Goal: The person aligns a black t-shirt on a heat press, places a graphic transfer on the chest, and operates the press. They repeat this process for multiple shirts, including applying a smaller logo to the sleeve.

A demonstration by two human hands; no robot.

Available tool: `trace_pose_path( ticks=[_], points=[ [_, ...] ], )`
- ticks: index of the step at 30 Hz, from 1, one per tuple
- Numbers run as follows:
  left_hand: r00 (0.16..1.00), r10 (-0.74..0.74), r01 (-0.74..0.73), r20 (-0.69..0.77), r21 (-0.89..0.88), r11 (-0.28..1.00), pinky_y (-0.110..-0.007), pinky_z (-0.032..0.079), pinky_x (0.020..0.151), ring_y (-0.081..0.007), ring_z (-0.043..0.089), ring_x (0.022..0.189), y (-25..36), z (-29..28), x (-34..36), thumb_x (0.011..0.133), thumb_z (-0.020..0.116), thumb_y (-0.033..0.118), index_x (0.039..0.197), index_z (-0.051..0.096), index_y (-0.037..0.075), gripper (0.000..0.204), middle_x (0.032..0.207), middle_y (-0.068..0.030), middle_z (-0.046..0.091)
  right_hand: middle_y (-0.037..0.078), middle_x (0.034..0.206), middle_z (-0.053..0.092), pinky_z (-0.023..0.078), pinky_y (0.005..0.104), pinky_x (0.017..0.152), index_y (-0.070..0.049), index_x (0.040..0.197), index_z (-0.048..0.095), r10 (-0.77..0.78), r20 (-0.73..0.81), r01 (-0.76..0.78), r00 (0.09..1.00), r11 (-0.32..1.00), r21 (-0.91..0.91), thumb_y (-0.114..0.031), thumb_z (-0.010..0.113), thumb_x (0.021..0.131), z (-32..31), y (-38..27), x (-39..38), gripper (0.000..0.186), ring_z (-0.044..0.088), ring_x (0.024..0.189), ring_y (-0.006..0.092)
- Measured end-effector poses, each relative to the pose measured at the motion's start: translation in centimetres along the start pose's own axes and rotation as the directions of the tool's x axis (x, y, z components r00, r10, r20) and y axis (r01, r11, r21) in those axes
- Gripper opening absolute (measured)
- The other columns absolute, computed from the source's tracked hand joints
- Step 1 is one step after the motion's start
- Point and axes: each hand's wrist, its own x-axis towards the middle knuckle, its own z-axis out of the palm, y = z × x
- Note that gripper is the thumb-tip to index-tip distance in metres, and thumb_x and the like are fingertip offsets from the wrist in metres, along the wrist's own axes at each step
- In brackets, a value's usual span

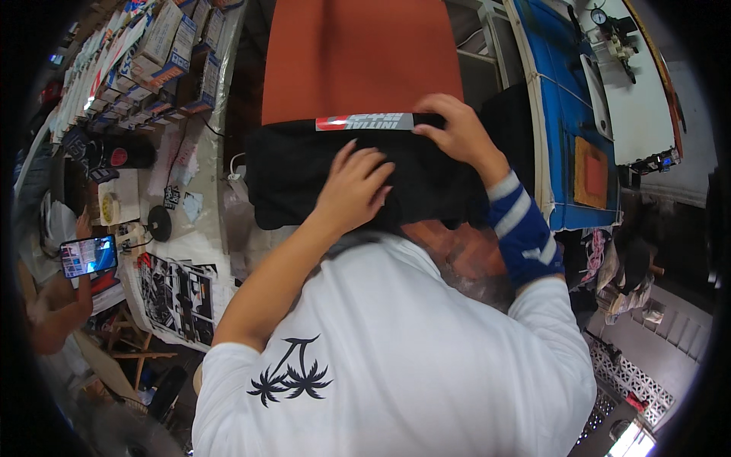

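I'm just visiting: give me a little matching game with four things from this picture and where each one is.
Things:
1. left hand
2. right hand
3. orange board
4. printed strip

Places:
A. along the black garment's top edge
B. flat on the middle of the black garment
C. at the strip's right end
D. beyond the garment, partly under it

Pairs: 1-B, 2-C, 3-D, 4-A

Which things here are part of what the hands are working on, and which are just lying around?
In use:
left hand
right hand
black garment
printed strip
orange board

Lying about:
boxes
printed sheets
tape roll
phone, held by another person
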Motion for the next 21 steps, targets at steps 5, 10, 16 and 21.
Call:
trace_pose_path(
  ticks=[5,10,16,21],
  points=[
    [0.972,-0.228,0.213,0.066,0.182,0.96,-0.052,0.039,0.114,-0.0308,0.06,0.112,-2.8,-8.5,-9.3,0.079,0.079,0.014,0.105,0.071,0.007,0.028,0.109,-0.0085,0.064,0.011,0.104,0.071,0.049,0.0425,0.096,-0.005,0.095,0.071,0.09,0.099,-0.062,0.991,0.966,-0.252,-0.017,0.084,0.078,-2.1,-2.7,-9.9,0.024,0.066,0.106,0.0326],
    [0.973,-0.213,0.223,0.093,-0.112,0.968,-0.05,0.042,0.109,-0.0316,0.06,0.111,-6.7,-9.6,-12.2,0.083,0.078,0.016,0.101,0.069,0.007,0.022,0.106,-0.0083,0.066,0.01,0.107,0.072,0.049,0.041,0.098,-0.005,0.099,0.071,0.041,-0.088,-0.059,0.995,0.976,-0.21,-0.013,0.075,0.089,-1.2,-0.9,-12.1,0.014,0.067,0.105,0.0292],
    [0.998,-0.055,0.045,0.044,0.2,0.979,-0.047,0.042,0.103,-0.031,0.063,0.107,-2.2,-10.9,-6.8,0.086,0.079,0.023,0.103,0.064,0.006,0.028,0.101,-0.0082,0.069,0.012,0.098,0.067,0.051,0.0307,0.084,-0.002,0.111,0.059,0.525,-0.232,-0.485,0.819,0.849,0.212,-0.016,0.07,0.099,-2.9,-3.6,-9.8,0.021,0.068,0.1,0.0206],
    [0.985,-0.165,0.158,0.051,0.118,0.98,-0.05,0.039,0.104,-0.0316,0.058,0.113,-8.0,-8.3,-9.8,0.082,0.08,0.026,0.109,0.063,0.009,0.036,0.11,-0.0096,0.065,0.018,0.102,0.068,0.054,0.0405,0.086,-0.001,0.11,0.062,0.062,-0.204,-0.088,0.977,0.989,-0.122,-0.006,0.08,0.081,-5.3,-9.0,-7.8,0.035,0.068,0.099,0.0389]
  ],
)
